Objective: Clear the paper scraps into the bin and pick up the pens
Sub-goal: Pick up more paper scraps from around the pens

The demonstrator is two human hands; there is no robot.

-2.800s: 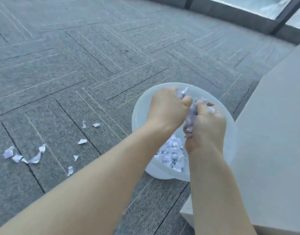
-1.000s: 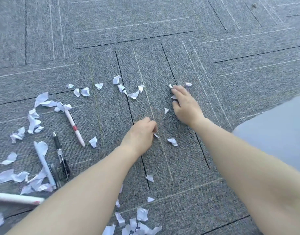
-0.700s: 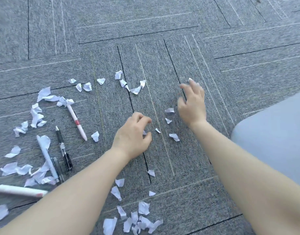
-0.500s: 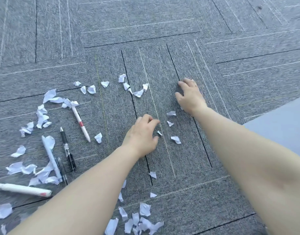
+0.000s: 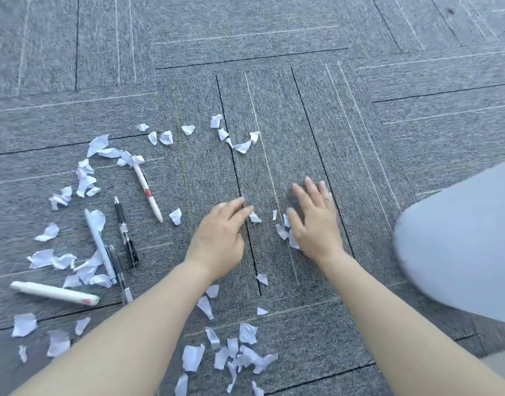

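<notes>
Both hands flat on the carpet (image 5: 274, 38), fingers straight, gripping nothing. Left hand (image 5: 219, 238) palm down, fingertips touching a small scrap (image 5: 255, 218). Right hand (image 5: 315, 221) palm down, a few scraps (image 5: 282, 232) bunched against its thumb side. More paper scraps: arc beyond the hands (image 5: 242, 146), pile near the forearms (image 5: 239, 355), scatter at far left (image 5: 85, 178). Pens all left of the hands: white pen with red band (image 5: 148, 192), black pen (image 5: 125, 232), pale pen (image 5: 99, 247) touching a clear-barrel pen (image 5: 119, 272), fat white marker (image 5: 55, 293) lying crosswise nearest. Grey-clad knee (image 5: 459, 247) at right. Bin not in view.
</notes>
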